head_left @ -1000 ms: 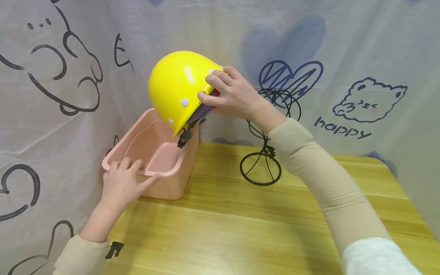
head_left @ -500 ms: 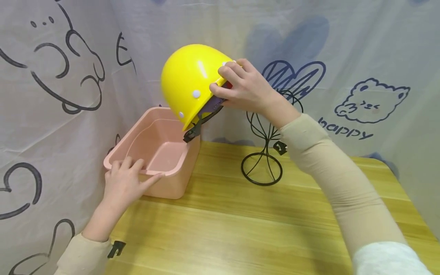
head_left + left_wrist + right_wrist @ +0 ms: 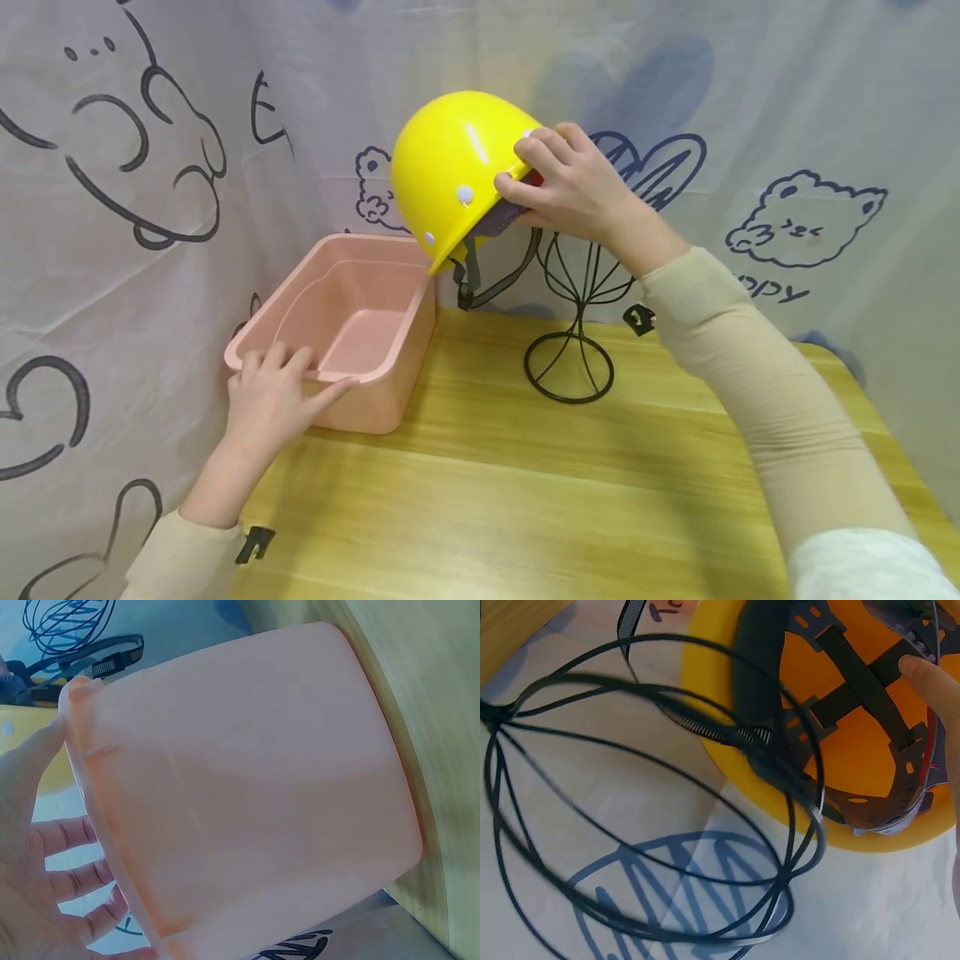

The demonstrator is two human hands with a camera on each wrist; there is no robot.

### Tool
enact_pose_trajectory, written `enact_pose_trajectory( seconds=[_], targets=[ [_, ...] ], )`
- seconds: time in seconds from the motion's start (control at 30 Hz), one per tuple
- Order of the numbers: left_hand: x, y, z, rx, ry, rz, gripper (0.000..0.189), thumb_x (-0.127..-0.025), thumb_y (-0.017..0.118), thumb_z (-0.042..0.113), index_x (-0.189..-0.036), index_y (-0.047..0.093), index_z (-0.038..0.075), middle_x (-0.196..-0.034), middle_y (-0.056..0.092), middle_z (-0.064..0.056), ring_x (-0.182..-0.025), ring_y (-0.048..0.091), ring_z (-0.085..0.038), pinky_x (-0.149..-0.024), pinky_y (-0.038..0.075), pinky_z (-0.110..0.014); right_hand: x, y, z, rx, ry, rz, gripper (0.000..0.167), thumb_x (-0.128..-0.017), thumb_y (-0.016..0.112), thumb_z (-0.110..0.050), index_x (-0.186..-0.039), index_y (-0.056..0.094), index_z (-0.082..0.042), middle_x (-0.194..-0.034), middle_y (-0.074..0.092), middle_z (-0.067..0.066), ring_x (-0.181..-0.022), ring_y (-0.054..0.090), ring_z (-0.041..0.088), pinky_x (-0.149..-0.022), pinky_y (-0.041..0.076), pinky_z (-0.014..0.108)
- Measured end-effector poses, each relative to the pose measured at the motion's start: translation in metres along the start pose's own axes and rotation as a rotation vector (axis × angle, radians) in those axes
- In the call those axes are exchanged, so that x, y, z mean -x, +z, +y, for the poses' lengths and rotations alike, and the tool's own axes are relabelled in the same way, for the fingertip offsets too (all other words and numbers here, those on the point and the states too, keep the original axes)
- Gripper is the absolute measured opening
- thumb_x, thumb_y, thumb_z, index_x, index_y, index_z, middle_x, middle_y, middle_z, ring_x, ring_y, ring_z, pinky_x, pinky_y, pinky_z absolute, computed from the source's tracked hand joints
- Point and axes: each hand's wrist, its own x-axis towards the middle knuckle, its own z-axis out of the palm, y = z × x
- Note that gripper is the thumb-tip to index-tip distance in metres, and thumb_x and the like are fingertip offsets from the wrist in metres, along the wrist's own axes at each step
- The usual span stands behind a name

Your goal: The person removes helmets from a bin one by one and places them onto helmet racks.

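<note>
A yellow hard hat (image 3: 450, 158), tilted with its open underside to the right, hangs in the air between the pink bin and a black wire stand (image 3: 581, 321). My right hand (image 3: 577, 192) grips its brim, fingers outside and thumb tip inside. From the brim dangles a dark chin strap (image 3: 504, 287). Inside the shell, dark crossed suspension bands (image 3: 859, 679) show in the right wrist view, close to the stand's wire loops. At left, my left hand (image 3: 266, 404) holds the near rim of the pink bin (image 3: 367, 408), fingers hooked over it and thumb along the outside.
The bin stands on a wood-grain table (image 3: 480, 500) against the left curtain. A printed fabric curtain (image 3: 795, 108) encloses the back and sides. The wire stand's ring base rests toward the back of the table.
My right hand has carried the hard hat rightward and slightly up, from over the bin toward the wire stand. The chin strap now hangs lower and in a loop. My left hand stays put.
</note>
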Motion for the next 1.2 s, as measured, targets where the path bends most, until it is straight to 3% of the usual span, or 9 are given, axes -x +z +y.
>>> enact_pose_trajectory(
  seconds=[0.17,0.4,0.7,0.9,1.2],
  targets=[
    [0.0,0.0,0.0,-0.002,0.002,0.005,0.058,-0.077,0.07,0.063,-0.097,0.059,0.009,-0.098,0.056,-0.017,-0.097,0.048,-0.05,-0.069,0.042,-0.067,0.01,-0.004,0.004,0.012,0.005,-0.026,0.041,-0.087,0.073,-0.037,-0.11,0.045,-0.018,-0.106,0.048,0.015,-0.097,0.049,0.033,-0.084,0.047,0.046],
    [0.004,0.001,0.001,-0.002,-0.005,-0.007,0.058,-0.078,0.069,0.063,-0.098,0.059,0.009,-0.099,0.056,-0.018,-0.097,0.048,-0.049,-0.069,0.042,-0.066,0.031,-0.017,0.009,0.02,0.016,-0.045,0.055,-0.077,0.083,-0.033,-0.112,0.045,-0.018,-0.108,0.045,0.016,-0.098,0.048,0.034,-0.084,0.046,0.048],
    [0.003,0.002,0.002,0.002,0.005,0.018,0.057,-0.078,0.07,0.061,-0.098,0.059,0.009,-0.098,0.055,-0.018,-0.094,0.047,-0.048,-0.069,0.042,-0.065,0.054,-0.036,0.02,0.05,0.026,-0.02,0.05,-0.08,0.08,-0.035,-0.113,0.047,-0.016,-0.108,0.046,0.018,-0.098,0.048,0.036,-0.081,0.046,0.049],
    [0.001,0.002,0.003,0.002,-0.006,-0.003,0.058,-0.079,0.068,0.062,-0.1,0.059,0.009,-0.1,0.054,-0.018,-0.097,0.046,-0.049,-0.07,0.041,-0.066,0.069,-0.046,0.023,0.043,0.053,-0.044,0.053,-0.077,0.082,-0.035,-0.112,0.048,-0.015,-0.107,0.044,0.019,-0.097,0.046,0.037,-0.081,0.045,0.05],
    [0.001,0.001,0.001,-0.001,-0.006,-0.016,0.059,-0.08,0.067,0.063,-0.101,0.058,0.009,-0.102,0.054,-0.018,-0.099,0.046,-0.05,-0.07,0.04,-0.066,0.089,-0.05,0.022,0.012,0.144,-0.021,0.038,-0.092,0.063,-0.044,-0.109,0.05,-0.013,-0.104,0.042,0.019,-0.094,0.043,0.037,-0.077,0.043,0.051]
  ],
)
